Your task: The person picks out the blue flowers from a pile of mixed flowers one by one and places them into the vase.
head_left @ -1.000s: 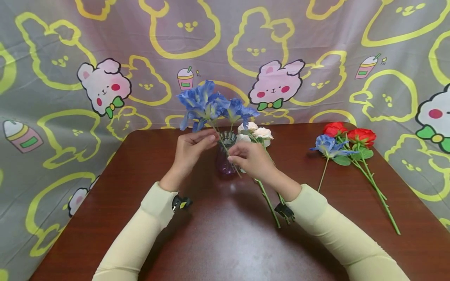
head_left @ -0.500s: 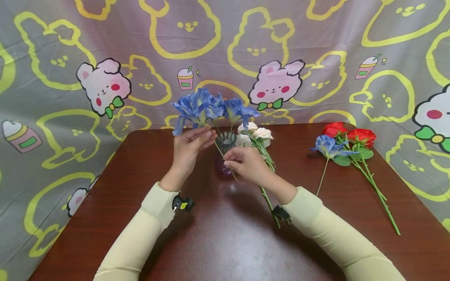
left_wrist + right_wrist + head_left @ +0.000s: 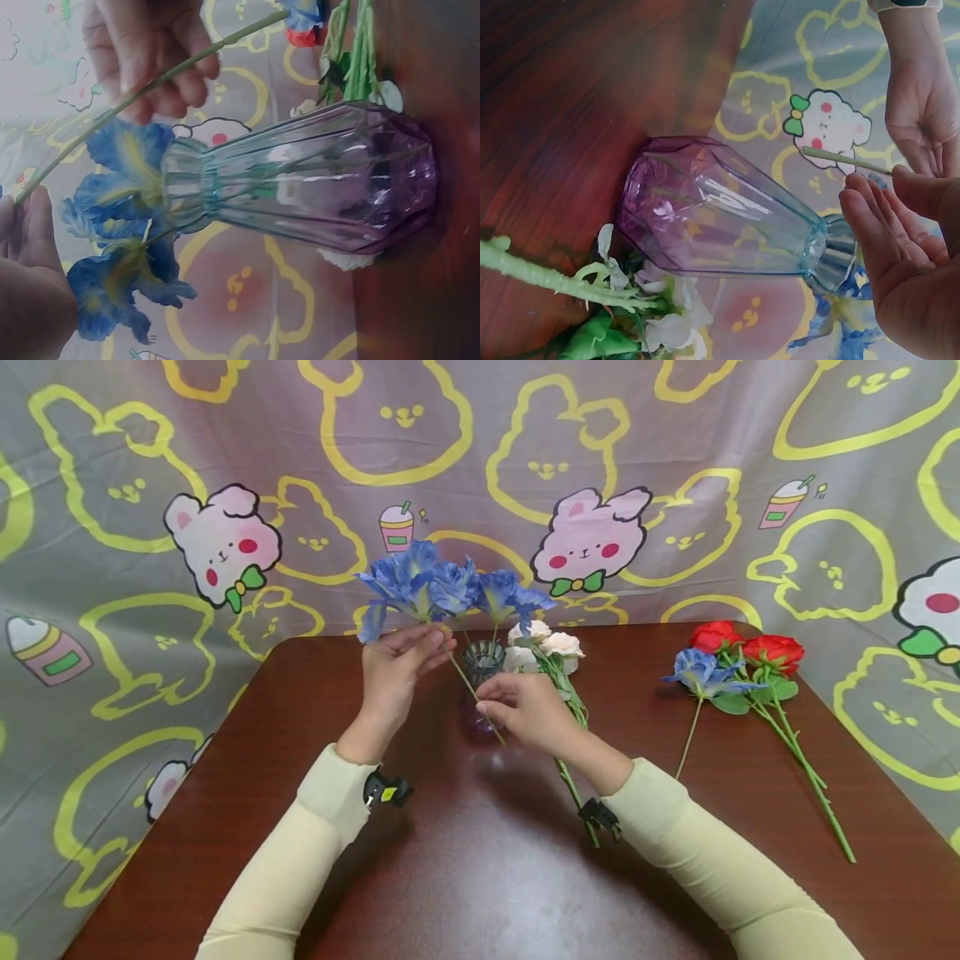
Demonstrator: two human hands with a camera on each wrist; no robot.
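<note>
A long-stemmed blue iris slants across in front of the vase, held by both hands. My left hand pinches it just under the bloom. Further down, my right hand pinches the stem between thumb and fingers, and the cut end pokes out below. Behind the hands stands a faceted glass vase, teal at the neck and purple at the base. Other blue irises stand upright in it, their blooms above the rim. In the head view my right hand covers part of the vase.
White roses lie right beside the vase, stems toward the front. Farther right, red roses and a single blue iris lie on the brown table. A cartoon-patterned curtain hangs behind the table.
The held iris has shifted left and tilted further left, its bloom coming away from those in the vase. My left hand moved left with it; my right hand slid slightly left and down.
</note>
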